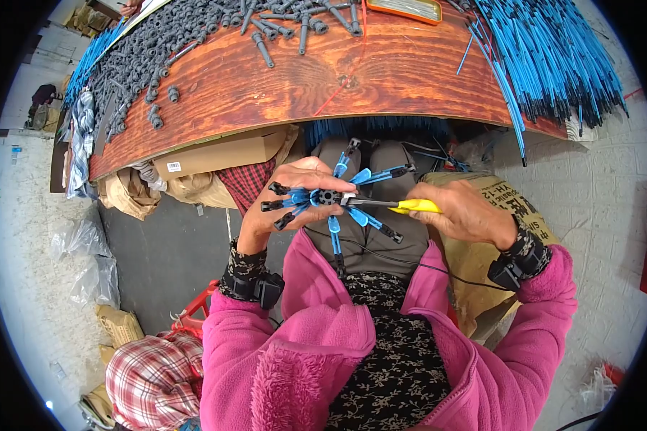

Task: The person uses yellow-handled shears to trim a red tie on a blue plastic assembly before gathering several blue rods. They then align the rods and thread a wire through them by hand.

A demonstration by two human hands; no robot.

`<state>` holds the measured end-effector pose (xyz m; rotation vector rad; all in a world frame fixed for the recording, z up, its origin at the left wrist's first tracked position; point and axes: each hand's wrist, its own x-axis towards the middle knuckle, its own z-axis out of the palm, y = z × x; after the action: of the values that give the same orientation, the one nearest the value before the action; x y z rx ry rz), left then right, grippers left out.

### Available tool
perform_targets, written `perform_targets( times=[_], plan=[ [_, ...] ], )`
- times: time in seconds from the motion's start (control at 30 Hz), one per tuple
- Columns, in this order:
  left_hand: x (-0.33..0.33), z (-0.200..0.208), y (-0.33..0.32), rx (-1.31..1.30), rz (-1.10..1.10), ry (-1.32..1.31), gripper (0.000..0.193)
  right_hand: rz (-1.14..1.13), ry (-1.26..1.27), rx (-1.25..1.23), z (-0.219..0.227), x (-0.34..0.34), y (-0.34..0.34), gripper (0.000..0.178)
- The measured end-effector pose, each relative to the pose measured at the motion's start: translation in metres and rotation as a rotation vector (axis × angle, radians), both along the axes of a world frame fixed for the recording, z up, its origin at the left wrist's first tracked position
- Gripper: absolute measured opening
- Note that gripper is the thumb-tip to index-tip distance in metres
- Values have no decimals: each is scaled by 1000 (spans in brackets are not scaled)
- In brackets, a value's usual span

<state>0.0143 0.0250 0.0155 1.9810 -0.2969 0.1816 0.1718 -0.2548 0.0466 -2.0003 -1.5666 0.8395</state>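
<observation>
My left hand (300,178) is closed round the middle of a spoked part (329,198), held above my lap. The part has a round black hub with several blue arms fanning out, each with a black tip. In my right hand (461,208) is a yellow-handled tool (418,206) with a slim grey metal shaft; its exact kind is unclear. The tool's tip reaches the right side of the hub, beside a small whitish piece (348,199). My left fingertips and palm are partly hidden behind the blue arms.
Ahead stands a wooden table (410,75) with a curved-looking front edge. It bears a heap of grey plastic fittings (194,25), an orange tray (407,10) and a pile of blue rods (553,57). Below are a cardboard box (223,154) and a yellowish sack (482,266).
</observation>
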Motion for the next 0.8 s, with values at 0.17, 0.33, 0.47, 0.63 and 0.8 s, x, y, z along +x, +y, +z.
perform_targets(
  times=[0.17,0.33,0.47,0.63,0.8],
  plan=[
    [2,-2,-1,32,-45,2,37,-49,118,-141,-18,-13,-4,23],
    [-3,-1,-1,47,-6,1,40,-82,320,-70,-12,-7,-4,25],
    [-3,-2,-1,66,19,21,42,-16,257,-25,-8,-2,-4,24],
    [-3,-4,-1,111,13,37,45,0,164,-16,-2,-2,-2,27],
    [-2,1,-2,110,-2,53,47,24,110,89,-2,1,-2,31]
  ],
)
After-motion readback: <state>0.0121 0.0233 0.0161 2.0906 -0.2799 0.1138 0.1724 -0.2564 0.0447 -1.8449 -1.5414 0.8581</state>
